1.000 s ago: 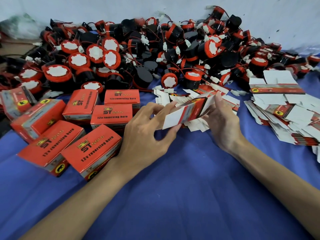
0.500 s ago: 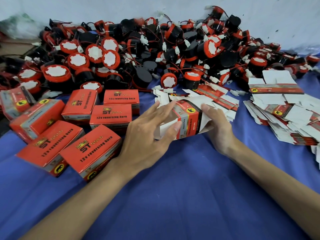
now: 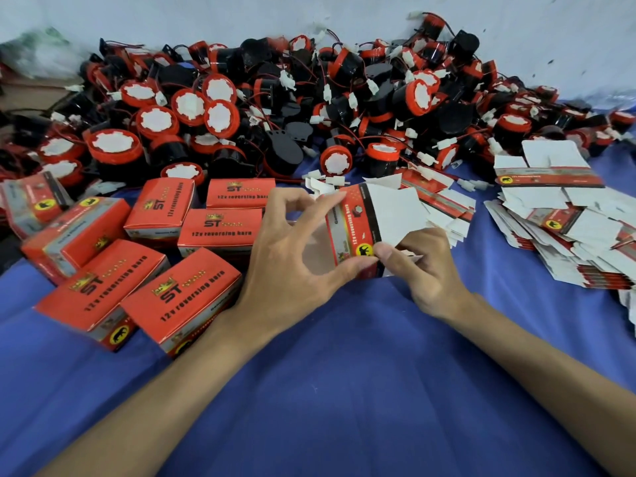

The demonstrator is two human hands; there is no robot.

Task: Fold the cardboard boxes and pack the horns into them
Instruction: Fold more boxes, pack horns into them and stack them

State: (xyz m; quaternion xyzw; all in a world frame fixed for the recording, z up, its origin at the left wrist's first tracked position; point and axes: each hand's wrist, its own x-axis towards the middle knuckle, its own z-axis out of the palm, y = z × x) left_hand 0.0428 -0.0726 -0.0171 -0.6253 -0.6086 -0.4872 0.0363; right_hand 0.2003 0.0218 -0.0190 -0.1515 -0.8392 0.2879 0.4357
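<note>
While both our hands work over the blue cloth (image 3: 344, 390), they share one half-folded box (image 3: 354, 232), which sits just in front of the horn pile (image 3: 309, 108) and is held a little above the cloth. Our left hand (image 3: 292, 266) grips it w/ curled fingers: index and middle on the box's top edge, thumb tip pinching the bottom corner beside the yellow logo. The box's open end faces us; we see into it btwn thumb and fingers. Our right hand (image 3: 420, 270) is at the box's right side, thumb pressing the lower corner just beside the left thumb; the other fingers curl under a white flap (image 3: 395, 211) that sticks out to the right. Whether those fingers touch the flap from below we cannot tell.

Left of the held box lie the finished boxes (image 3: 165, 290), red w/ "12v reversing horn" print, several packed close, some touching. Right of the held box, a stack of flat blanks (image 3: 564, 235), white sides mostly up, fanned out. More blanks (image 3: 444, 201) lie just behind the held box, partly hidden by it. The horn pile, black bodies w/ red rims, white caps, thin wires and white plugs, runs along the wall (image 3: 206, 18) behind everything.
</note>
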